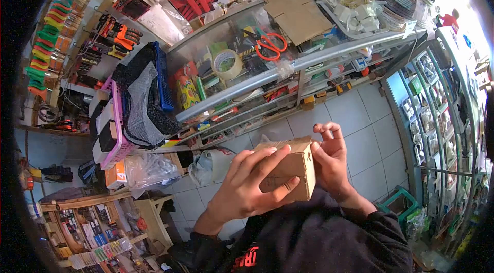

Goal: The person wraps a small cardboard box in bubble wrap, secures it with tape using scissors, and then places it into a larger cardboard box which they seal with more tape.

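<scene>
A small brown cardboard box is held up in front of my dark top. My left hand grips it, fingers spread across the near face and upper edge. On the other side, my right hand has its thumb right at the box's side edge. The other fingers of that hand are raised and bent, apart from the thumb, with nothing visible between them.
Ahead stands a glass display counter with a tape roll, orange-handled scissors and flattened cardboard on top. A pink basket is to the left. Shelves line the right side; a green stool stands near them.
</scene>
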A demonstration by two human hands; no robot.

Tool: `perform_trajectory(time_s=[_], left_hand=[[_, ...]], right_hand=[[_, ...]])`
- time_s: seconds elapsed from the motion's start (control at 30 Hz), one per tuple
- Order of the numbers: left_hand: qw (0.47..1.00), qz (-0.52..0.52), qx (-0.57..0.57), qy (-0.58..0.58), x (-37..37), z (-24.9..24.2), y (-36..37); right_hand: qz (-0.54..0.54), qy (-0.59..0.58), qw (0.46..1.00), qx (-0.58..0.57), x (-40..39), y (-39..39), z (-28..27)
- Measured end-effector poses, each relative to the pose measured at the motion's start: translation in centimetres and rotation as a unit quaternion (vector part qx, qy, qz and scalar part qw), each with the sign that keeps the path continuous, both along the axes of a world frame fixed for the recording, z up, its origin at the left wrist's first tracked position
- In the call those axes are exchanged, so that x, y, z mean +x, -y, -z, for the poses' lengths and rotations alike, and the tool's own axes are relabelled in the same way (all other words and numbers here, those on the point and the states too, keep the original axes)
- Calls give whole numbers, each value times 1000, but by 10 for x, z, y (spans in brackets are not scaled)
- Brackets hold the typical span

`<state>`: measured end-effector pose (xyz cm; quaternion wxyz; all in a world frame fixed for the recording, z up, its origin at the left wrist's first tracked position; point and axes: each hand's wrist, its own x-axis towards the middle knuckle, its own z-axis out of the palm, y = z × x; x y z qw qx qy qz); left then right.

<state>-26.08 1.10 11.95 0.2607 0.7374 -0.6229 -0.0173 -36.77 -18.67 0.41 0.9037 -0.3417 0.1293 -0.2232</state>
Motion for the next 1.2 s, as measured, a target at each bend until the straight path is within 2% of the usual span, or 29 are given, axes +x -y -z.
perform_trajectory(time_s=[0.13, 0.3, 0.4, 0.43, 0.57, 0.67, 0.9, 1.0, 1.2], left_hand=[[991, 84, 89, -58, 15, -17, -2], [966, 125, 121, -190, 25, 12, -3], [947, 144, 127, -258, 23, 44, -4], [941, 143, 125, -282, 24, 49, -2], [938, 143, 131, -286, 24, 52, -1], [943, 141, 137, -268, 20, 47, 2], [953, 118, 156, -232, 7, 24, 9], [954, 116, 165, -224, 4, 17, 12], [954, 104, 172, -224, 3, 12, 17]], right_hand=[[-42, -61, 997, -18, -26, -16, 3], [-146, -219, 953, -150, -59, -3, 5], [-179, -219, 950, -132, -70, 17, 5], [-173, -222, 956, -77, -71, 18, -3], [-276, -231, 933, -10, -79, 31, -23], [-301, -237, 917, 115, -81, 30, -27], [-373, -280, 864, 189, -81, 52, -52], [-413, -303, 842, 168, -74, 58, -64], [-410, -349, 832, 134, -62, 65, -73]])
